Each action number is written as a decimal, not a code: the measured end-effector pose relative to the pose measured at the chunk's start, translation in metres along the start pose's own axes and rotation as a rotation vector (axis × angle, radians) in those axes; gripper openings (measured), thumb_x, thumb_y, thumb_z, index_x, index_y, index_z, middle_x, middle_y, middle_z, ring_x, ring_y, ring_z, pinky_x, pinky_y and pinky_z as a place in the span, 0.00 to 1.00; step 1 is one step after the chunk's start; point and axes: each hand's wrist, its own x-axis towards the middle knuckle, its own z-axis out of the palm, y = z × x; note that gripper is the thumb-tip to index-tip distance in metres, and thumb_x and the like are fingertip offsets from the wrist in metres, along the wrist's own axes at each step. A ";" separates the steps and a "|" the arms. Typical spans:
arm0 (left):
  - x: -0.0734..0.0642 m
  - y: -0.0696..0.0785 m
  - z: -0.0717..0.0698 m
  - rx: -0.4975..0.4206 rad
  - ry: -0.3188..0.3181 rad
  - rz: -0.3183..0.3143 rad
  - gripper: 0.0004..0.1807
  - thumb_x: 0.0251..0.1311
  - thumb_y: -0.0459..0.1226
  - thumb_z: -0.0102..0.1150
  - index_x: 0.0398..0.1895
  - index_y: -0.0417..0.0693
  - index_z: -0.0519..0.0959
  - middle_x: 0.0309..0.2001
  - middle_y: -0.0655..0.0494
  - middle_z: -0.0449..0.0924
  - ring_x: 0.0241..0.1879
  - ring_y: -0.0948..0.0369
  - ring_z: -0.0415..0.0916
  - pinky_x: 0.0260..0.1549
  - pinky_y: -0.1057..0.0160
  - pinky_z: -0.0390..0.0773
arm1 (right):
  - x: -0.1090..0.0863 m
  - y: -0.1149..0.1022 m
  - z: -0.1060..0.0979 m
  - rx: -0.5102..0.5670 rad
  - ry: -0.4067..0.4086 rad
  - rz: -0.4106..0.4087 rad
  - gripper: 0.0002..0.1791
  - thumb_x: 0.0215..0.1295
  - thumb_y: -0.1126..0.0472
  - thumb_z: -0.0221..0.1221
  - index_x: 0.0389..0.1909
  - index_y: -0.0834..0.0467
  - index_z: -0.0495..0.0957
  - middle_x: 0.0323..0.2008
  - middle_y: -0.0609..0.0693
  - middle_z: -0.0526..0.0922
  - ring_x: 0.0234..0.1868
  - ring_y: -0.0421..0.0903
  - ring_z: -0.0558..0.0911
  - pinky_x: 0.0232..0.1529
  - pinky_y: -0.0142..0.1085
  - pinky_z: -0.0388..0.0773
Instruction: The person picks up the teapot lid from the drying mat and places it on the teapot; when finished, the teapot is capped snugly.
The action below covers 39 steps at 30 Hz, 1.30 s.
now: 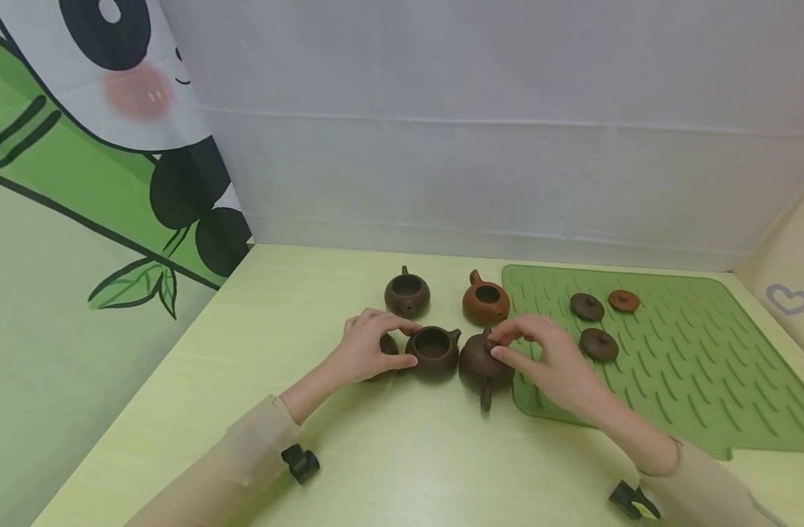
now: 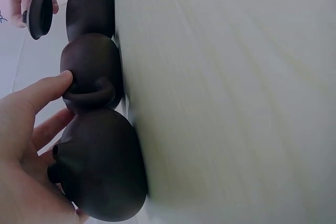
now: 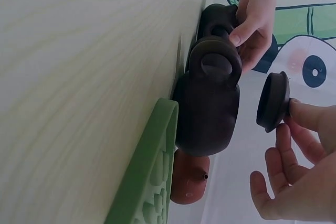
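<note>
My left hand (image 1: 369, 345) holds the uncovered dark brown teapot (image 1: 433, 355) in the middle of the front row, thumb near its handle and index finger at the far side. Another dark teapot (image 2: 105, 166) stands beneath that hand's palm, with a spout and a knob showing in the left wrist view. With thumb and fingers, my right hand (image 1: 553, 359) pinches a dark lid (image 3: 274, 102) by its knob. The lid is raised above the right-hand dark teapot (image 1: 484, 373), whose handle points toward me; its opening is hidden under the lid in the head view.
Behind the row stand an uncovered dark teapot (image 1: 407, 296) and an uncovered reddish-brown teapot (image 1: 486, 304). A green textured mat (image 1: 692, 366) lies on the right, bearing two dark lids (image 1: 599, 345) and a reddish lid (image 1: 624, 300). A pale cloth wall (image 1: 481, 183) closes the back.
</note>
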 end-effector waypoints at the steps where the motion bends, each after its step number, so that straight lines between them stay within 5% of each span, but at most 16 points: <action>1: 0.000 0.000 0.000 0.002 0.001 0.001 0.26 0.51 0.47 0.74 0.56 0.62 0.81 0.51 0.63 0.84 0.58 0.54 0.67 0.58 0.41 0.59 | 0.002 0.000 0.001 0.005 -0.002 0.000 0.08 0.63 0.60 0.66 0.41 0.46 0.83 0.40 0.38 0.85 0.46 0.38 0.77 0.51 0.43 0.77; 39: 0.000 -0.003 0.000 0.001 0.004 0.000 0.25 0.51 0.47 0.74 0.55 0.60 0.82 0.53 0.64 0.84 0.58 0.54 0.68 0.59 0.40 0.60 | 0.047 -0.015 0.053 0.101 -0.014 0.008 0.05 0.63 0.59 0.66 0.38 0.50 0.81 0.31 0.43 0.82 0.42 0.50 0.76 0.47 0.49 0.74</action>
